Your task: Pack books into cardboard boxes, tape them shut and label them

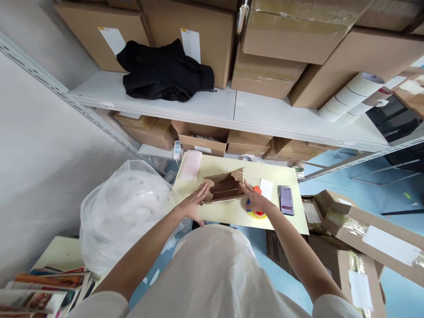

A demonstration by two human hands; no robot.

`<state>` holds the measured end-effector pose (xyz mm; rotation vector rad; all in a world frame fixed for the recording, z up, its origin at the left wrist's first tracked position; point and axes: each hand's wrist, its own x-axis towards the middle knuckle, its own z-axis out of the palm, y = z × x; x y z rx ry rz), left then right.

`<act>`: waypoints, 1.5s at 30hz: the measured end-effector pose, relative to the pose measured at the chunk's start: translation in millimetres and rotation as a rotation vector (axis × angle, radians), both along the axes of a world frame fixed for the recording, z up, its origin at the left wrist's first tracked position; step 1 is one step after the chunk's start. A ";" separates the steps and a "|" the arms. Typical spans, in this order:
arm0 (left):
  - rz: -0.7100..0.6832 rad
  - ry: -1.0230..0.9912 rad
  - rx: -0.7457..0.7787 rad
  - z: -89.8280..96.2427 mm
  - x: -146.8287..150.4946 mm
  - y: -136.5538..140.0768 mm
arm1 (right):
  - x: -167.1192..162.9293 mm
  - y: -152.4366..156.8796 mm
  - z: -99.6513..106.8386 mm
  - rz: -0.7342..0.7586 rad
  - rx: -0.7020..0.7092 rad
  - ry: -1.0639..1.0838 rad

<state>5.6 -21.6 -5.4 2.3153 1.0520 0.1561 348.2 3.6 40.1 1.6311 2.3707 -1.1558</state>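
Brown cardboard makes the one small open box (225, 189), which sits on the table (215, 215) between two hands. The left hand (194, 204) is wide, its thumb stretched away, and its fingers touch the left end of the box. The right hand (255, 199) touches the right end — I cannot tell if it grips. One tape holder (258, 214), red, blue and yellow, lies partly under that hand. Near it are one white paper (266, 189) and one phone (286, 204). One pink sheet (191, 166) lies at the far left corner. The table is pale yellow. Behind it, a white shelf (274, 113) holds big boxes (278, 39), one black cloth (165, 73) and some white rolls (347, 97). One big plastic bag (122, 212) sits at the left — near some books (49, 282). The floor (260, 240) is blue.
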 end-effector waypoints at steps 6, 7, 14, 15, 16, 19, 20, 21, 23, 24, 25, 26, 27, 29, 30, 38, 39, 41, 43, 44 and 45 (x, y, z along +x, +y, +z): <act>0.232 -0.109 -0.016 -3.0 -8.2 -7.7 | -22.1 -17.6 -32.8 -0.103 0.070 0.194; 0.276 -0.153 -0.028 -3.3 -6.5 -9.3 | -23.7 -19.9 -36.4 -0.133 0.104 0.241; 0.783 -0.428 0.050 -22.9 14.7 -15.2 | -34.6 -24.7 -51.6 -0.464 0.278 0.399; 0.802 -0.424 0.035 -26.9 16.8 -15.7 | -35.8 -23.9 -52.6 -0.497 0.284 0.415; 0.795 -0.408 0.012 -30.3 18.8 -16.2 | -36.5 -22.5 -52.8 -0.516 0.287 0.421; 0.715 -0.339 -0.070 -34.5 25.3 -17.4 | -36.7 -16.1 -48.5 -0.422 0.252 0.361; 0.691 -0.312 -0.097 -33.7 27.6 -17.4 | -36.6 -14.0 -45.8 -0.354 0.229 0.330; 0.674 -0.280 -0.118 -32.1 29.8 -16.9 | -36.7 -12.3 -42.9 -0.289 0.208 0.307; 0.660 -0.214 -0.147 -28.0 33.0 -14.8 | -37.2 -9.8 -37.5 -0.230 0.179 0.285; 0.663 -0.189 -0.152 -26.3 33.7 -13.3 | -37.3 -8.5 -35.2 -0.253 0.168 0.286; 0.668 -0.173 -0.150 -25.2 33.9 -11.8 | -37.1 -6.6 -33.2 -0.309 0.162 0.297; 0.669 -0.165 -0.144 -24.9 33.5 -10.4 | -36.7 -3.9 -31.5 -0.383 0.164 0.318; 0.667 -0.165 -0.137 -25.5 32.7 -9.3 | -36.1 -0.3 -29.8 -0.461 0.175 0.346; 0.664 -0.182 -0.121 -29.0 30.9 -7.8 | -34.8 8.9 -26.5 -0.565 0.213 0.404; 0.660 -0.194 -0.116 -31.3 30.1 -7.5 | -34.4 13.6 -24.9 -0.572 0.225 0.420; 0.617 -0.364 -0.096 -39.9 28.8 -13.0 | -41.4 -3.1 -30.6 -0.292 0.269 0.275; 0.614 -0.388 -0.091 -39.8 29.6 -14.8 | -42.9 -10.2 -33.5 -0.297 0.261 0.252; 0.621 -0.418 -0.079 -40.5 32.4 -17.7 | -46.9 -21.9 -38.7 -0.327 0.220 0.218; 0.637 -0.426 -0.072 -42.3 36.7 -18.2 | -51.9 -27.7 -41.8 -0.351 0.190 0.193; 0.642 -0.423 -0.074 -43.4 39.1 -17.3 | -54.5 -28.3 -42.5 -0.355 0.185 0.184; 0.642 -0.419 -0.079 -44.2 41.1 -15.4 | -56.9 -27.9 -42.7 -0.357 0.182 0.177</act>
